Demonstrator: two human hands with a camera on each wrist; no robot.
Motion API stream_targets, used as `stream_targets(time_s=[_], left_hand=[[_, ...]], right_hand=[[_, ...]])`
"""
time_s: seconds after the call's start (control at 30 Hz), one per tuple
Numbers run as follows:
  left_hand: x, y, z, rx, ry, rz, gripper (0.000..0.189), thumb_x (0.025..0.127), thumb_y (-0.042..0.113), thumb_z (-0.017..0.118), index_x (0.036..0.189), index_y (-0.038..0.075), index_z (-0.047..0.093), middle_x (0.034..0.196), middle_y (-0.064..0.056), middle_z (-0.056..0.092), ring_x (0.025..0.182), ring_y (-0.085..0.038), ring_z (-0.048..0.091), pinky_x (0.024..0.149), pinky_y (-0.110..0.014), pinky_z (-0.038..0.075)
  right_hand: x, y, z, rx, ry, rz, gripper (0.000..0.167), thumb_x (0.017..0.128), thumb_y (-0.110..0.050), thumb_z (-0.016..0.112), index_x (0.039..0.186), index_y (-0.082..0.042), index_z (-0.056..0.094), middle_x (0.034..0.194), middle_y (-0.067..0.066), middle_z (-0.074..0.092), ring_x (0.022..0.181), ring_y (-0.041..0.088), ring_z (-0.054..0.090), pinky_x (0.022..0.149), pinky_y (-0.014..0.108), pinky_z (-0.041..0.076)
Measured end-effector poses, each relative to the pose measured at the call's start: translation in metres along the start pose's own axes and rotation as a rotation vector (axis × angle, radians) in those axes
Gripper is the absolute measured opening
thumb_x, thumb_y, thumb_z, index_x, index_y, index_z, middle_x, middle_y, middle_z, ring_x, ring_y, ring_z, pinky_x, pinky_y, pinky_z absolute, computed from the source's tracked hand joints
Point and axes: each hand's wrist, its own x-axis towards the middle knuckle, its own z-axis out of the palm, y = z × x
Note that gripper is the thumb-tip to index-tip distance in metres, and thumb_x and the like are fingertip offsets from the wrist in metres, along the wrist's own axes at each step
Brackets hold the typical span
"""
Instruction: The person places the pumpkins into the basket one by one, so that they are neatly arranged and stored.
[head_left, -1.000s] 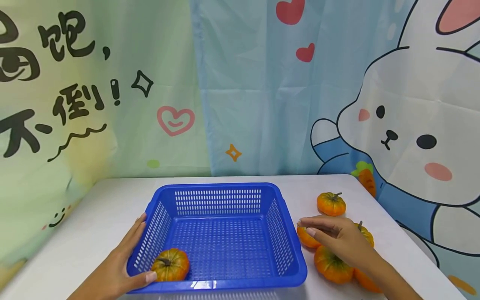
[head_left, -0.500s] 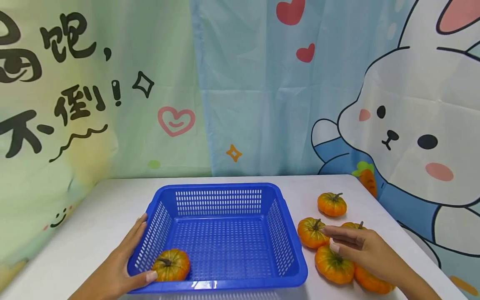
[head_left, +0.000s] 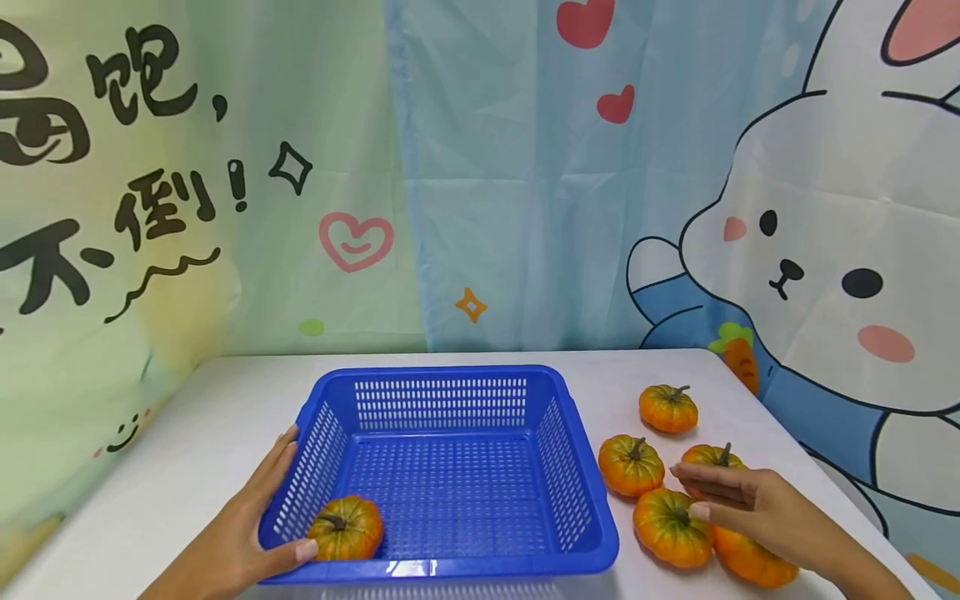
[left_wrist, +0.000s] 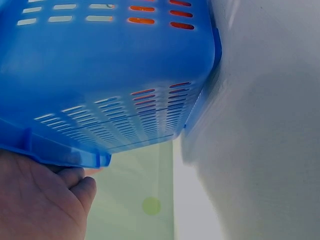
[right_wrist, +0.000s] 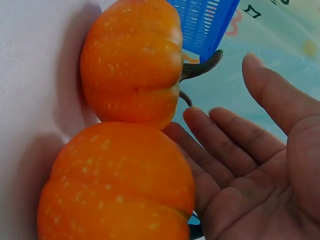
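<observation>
Pumpkins: five, orange with dark stems, on the desk to the right of the basket; one far, two in the middle, two near and side by side; the middle right one is partly covered.
Right hand: above the near and middle right pumpkins; fingers extended, thumb apart from them, nothing held; contact with a pumpkin cannot be told.
Basket type: blue, perforated walls, upright.
Basket contents: one pumpkin, near left corner.
Left hand: clamped on the basket's near left rim, thumb over the near edge, fingers along the outside of the left wall.
Desk surface: white.
Backdrop: cloth, green left, blue right, with a rabbit print at right.
</observation>
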Motion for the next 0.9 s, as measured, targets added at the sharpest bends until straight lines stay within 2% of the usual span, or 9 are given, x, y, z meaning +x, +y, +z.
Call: stream_targets(time_s=[0.1, 0.2, 0.47, 0.57, 0.9], left_hand=[[0.0, 0.0, 0.0, 0.0, -0.004, -0.012, 0.102, 0.079, 0.033, 0.073, 0.158, 0.013, 0.01, 0.163, -0.005, 0.003, 0.141, -0.048, 0.015, 0.093, -0.076, 0.026], [0.0, 0.001, 0.0, 0.006, -0.01, -0.029, 0.102, 0.079, 0.035, 0.072, 0.158, 0.014, 0.01, 0.163, -0.004, 0.002, 0.141, -0.048, 0.015, 0.094, -0.076, 0.026], [0.0, 0.001, 0.001, 0.011, -0.002, -0.015, 0.102, 0.079, 0.034, 0.072, 0.158, 0.016, 0.009, 0.163, -0.003, 0.003, 0.141, -0.047, 0.015, 0.093, -0.076, 0.026], [0.0, 0.002, 0.0, 0.01, -0.007, -0.034, 0.102, 0.08, 0.036, 0.072, 0.158, 0.018, 0.008, 0.163, -0.002, 0.002, 0.141, -0.047, 0.014, 0.094, -0.076, 0.025], [0.001, 0.003, 0.001, 0.01, -0.006, -0.04, 0.101, 0.081, 0.036, 0.071, 0.158, 0.018, 0.008, 0.163, -0.001, 0.001, 0.141, -0.049, 0.014, 0.093, -0.076, 0.025]], right_hand=[[0.001, 0.003, -0.001, 0.032, -0.048, -0.002, 0.066, 0.088, -0.026, 0.072, 0.136, 0.013, 0.047, 0.131, 0.028, 0.055, 0.12, 0.043, 0.053, 0.083, 0.031, 0.054], [0.002, 0.005, 0.0, -0.001, -0.077, -0.019, 0.069, 0.086, -0.029, 0.074, 0.135, 0.012, 0.049, 0.13, 0.028, 0.056, 0.119, 0.045, 0.053, 0.083, 0.032, 0.054], [0.009, 0.004, 0.006, -0.079, -0.061, -0.02, 0.064, 0.083, -0.028, 0.077, 0.132, 0.007, 0.055, 0.126, 0.021, 0.061, 0.116, 0.042, 0.056, 0.082, 0.033, 0.054], [0.011, 0.001, 0.01, -0.101, -0.057, -0.014, 0.061, 0.083, -0.027, 0.077, 0.13, 0.005, 0.058, 0.123, 0.018, 0.063, 0.114, 0.039, 0.058, 0.082, 0.034, 0.054], [0.016, -0.004, 0.02, -0.109, -0.084, -0.044, 0.058, 0.082, -0.031, 0.077, 0.127, 0.002, 0.062, 0.119, 0.017, 0.065, 0.11, 0.037, 0.06, 0.081, 0.036, 0.054]])
